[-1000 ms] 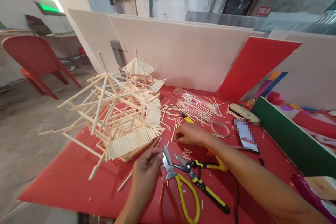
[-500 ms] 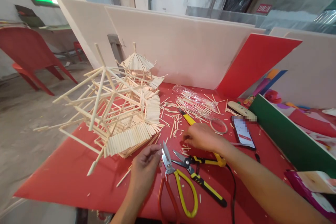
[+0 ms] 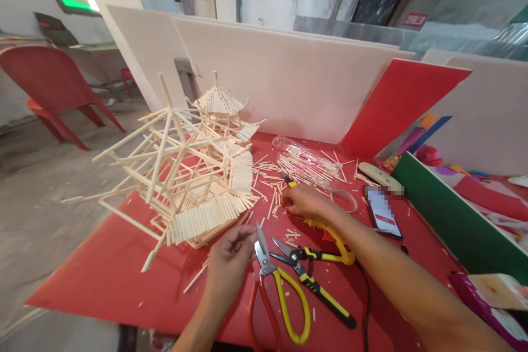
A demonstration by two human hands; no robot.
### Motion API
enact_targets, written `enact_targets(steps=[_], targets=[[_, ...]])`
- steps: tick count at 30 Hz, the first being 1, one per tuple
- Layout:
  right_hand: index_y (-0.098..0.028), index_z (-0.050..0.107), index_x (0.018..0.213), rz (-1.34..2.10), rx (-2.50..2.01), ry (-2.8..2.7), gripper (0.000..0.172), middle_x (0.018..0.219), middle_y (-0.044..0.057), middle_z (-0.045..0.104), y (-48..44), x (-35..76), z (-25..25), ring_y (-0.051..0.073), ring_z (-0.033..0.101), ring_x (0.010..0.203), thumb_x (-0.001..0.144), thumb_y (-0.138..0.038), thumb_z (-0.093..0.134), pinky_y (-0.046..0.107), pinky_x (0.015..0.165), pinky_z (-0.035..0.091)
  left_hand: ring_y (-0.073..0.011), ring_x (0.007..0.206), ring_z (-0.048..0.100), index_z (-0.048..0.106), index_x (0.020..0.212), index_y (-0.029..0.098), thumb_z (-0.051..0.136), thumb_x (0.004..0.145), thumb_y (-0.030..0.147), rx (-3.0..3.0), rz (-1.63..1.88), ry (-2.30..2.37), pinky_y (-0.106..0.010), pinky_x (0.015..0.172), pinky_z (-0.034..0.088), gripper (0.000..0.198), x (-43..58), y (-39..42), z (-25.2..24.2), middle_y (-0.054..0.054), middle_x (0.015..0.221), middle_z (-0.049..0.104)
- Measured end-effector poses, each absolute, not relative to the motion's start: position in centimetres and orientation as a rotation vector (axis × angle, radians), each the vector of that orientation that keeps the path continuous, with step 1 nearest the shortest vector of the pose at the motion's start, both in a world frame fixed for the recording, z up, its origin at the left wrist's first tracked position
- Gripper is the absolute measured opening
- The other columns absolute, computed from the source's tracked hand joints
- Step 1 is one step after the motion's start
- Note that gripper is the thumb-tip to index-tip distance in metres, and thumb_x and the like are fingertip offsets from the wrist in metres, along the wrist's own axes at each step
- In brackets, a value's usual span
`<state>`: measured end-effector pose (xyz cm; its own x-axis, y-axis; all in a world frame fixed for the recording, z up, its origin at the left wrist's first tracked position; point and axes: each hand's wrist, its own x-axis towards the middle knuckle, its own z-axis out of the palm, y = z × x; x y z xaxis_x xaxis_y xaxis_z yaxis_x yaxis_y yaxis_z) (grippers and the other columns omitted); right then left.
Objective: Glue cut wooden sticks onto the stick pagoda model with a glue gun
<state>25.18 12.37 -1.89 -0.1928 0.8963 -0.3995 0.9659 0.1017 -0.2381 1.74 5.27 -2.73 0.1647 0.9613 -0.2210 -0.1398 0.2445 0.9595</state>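
My left hand [image 3: 231,256] is closed in a pinch beside the blades of the red-and-yellow-handled scissors [image 3: 264,264]; whatever its fingertips hold is hidden. My right hand [image 3: 303,201] has its fingers curled down by loose short sticks [image 3: 272,202], and I cannot make out what is in them. Beneath that hand and forearm lies a yellow glue gun [image 3: 338,239], partly covered. Yellow-and-black pruning shears [image 3: 303,269] lie open between the scissors and the glue gun. To the left stands a pavilion model of thin wooden sticks [image 3: 210,220], its near roof a bare frame.
Plastic-wrapped sticks [image 3: 307,165], a tape roll [image 3: 344,201], a phone [image 3: 381,212] and a pale oblong case [image 3: 380,176] lie on the red tabletop [image 3: 99,269]. A green-sided box [image 3: 457,220] stands right. White boards [image 3: 280,77] rise behind.
My right hand has moved up and slightly left, away from a small cluster of cut pieces toward the loose sticks. My left hand stays beside the scissors. The view has shifted slightly.
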Motion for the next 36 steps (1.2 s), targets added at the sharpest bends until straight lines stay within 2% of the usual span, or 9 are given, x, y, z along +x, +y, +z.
enact_targets(steps=[4, 9, 14, 16, 19, 24, 29, 32, 36], targets=[[-0.019, 0.060, 0.120, -0.903, 1.937, 2.246, 0.031, 0.122, 0.007, 0.061, 12.4, 25.5, -2.0, 0.021, 0.063, 0.102, 0.094, -0.036, 0.061, 0.041, 0.086, 0.055, -0.0109, 0.053, 0.054, 0.072, 0.080, 0.015, 0.078, 0.067, 0.037, 0.989, 1.006, 1.070, -0.023, 0.052, 0.045, 0.025, 1.7, 5.3, -3.3, 0.001, 0.063, 0.064], [-0.015, 0.068, 0.097, -1.383, 1.960, 2.393, 0.018, 0.087, 0.002, 0.071, 10.3, 25.3, -0.8, 0.015, 0.066, 0.081, 0.086, -0.027, 0.064, 0.027, 0.074, 0.052, -0.0118, 0.054, 0.055, 0.072, 0.082, 0.014, 0.077, 0.069, 0.036, 1.005, 0.999, 1.045, -0.023, 0.052, 0.044, 0.026, 2.2, 5.4, -3.4, -0.002, 0.066, 0.066], [-0.017, 0.063, 0.100, -1.820, 2.039, 2.421, 0.027, 0.081, 0.000, 0.069, 6.8, 22.7, -0.2, 0.013, 0.064, 0.070, 0.075, -0.027, 0.066, 0.024, 0.065, 0.051, -0.0112, 0.049, 0.052, 0.074, 0.095, 0.014, 0.078, 0.069, 0.035, 0.966, 0.996, 0.987, -0.024, 0.048, 0.042, 0.034, 3.0, 5.2, -2.9, -0.001, 0.063, 0.065], [-0.018, 0.061, 0.100, -1.923, 2.095, 2.406, 0.028, 0.078, -0.001, 0.068, 5.6, 21.2, -0.1, 0.012, 0.062, 0.064, 0.073, -0.025, 0.066, 0.023, 0.058, 0.050, -0.0104, 0.049, 0.051, 0.076, 0.092, 0.014, 0.078, 0.070, 0.036, 0.997, 1.008, 0.969, -0.023, 0.048, 0.041, 0.031, 3.0, 5.0, -2.8, -0.001, 0.066, 0.065], [-0.020, 0.061, 0.098, -1.967, 2.247, 2.410, 0.025, 0.076, -0.002, 0.067, 4.2, 18.8, -0.1, 0.011, 0.061, 0.062, 0.074, -0.024, 0.066, 0.021, 0.054, 0.047, -0.0099, 0.050, 0.051, 0.076, 0.078, 0.014, 0.077, 0.072, 0.036, 1.052, 1.056, 0.979, -0.022, 0.049, 0.041, 0.023, 2.6, 4.6, -2.7, -0.002, 0.065, 0.064], [-0.021, 0.065, 0.096, -1.968, 2.426, 2.493, 0.019, 0.082, 0.000, 0.069, 2.1, 15.2, 0.1, 0.014, 0.065, 0.074, 0.078, -0.026, 0.067, 0.024, 0.065, 0.050, -0.0054, 0.041, 0.038, 0.063, 0.070, 0.017, 0.076, 0.075, 0.043, 0.815, 1.156, 0.983, -0.016, 0.042, 0.030, 0.030, 1.3, 3.4, -2.3, 0.006, 0.046, 0.050], [-0.021, 0.071, 0.091, -1.991, 2.420, 2.586, 0.015, 0.079, 0.000, 0.071, 1.0, 13.3, 0.0, 0.015, 0.064, 0.072, 0.082, -0.033, 0.067, 0.025, 0.066, 0.050, -0.0052, 0.038, 0.036, 0.064, 0.083, 0.017, 0.074, 0.075, 0.051, 0.652, 1.084, 0.921, -0.015, 0.037, 0.025, 0.036, -0.4, 1.8, -1.5, 0.006, 0.046, 0.050], [-0.021, 0.072, 0.087, -1.996, 2.401, 2.599, 0.019, 0.080, 0.001, 0.071, 0.7, 12.5, 0.0, 0.016, 0.064, 0.073, 0.086, -0.039, 0.065, 0.026, 0.067, 0.050, -0.0063, 0.039, 0.041, 0.070, 0.094, 0.016, 0.081, 0.068, 0.049, 0.794, 1.092, 0.961, -0.017, 0.037, 0.030, 0.043, -1.6, 0.8, -1.3, 0.004, 0.052, 0.058], [-0.024, 0.072, 0.084, -1.921, 2.272, 2.772, 0.019, 0.080, -0.001, 0.068, 0.2, 11.2, 0.2, 0.016, 0.063, 0.076, 0.091, -0.038, 0.061, 0.026, 0.070, 0.049, -0.0089, 0.044, 0.048, 0.076, 0.087, 0.015, 0.085, 0.063, 0.044, 0.929, 1.167, 1.053, -0.019, 0.041, 0.035, 0.039, -3.4, -0.1, -1.1, 0.001, 0.055, 0.061]])
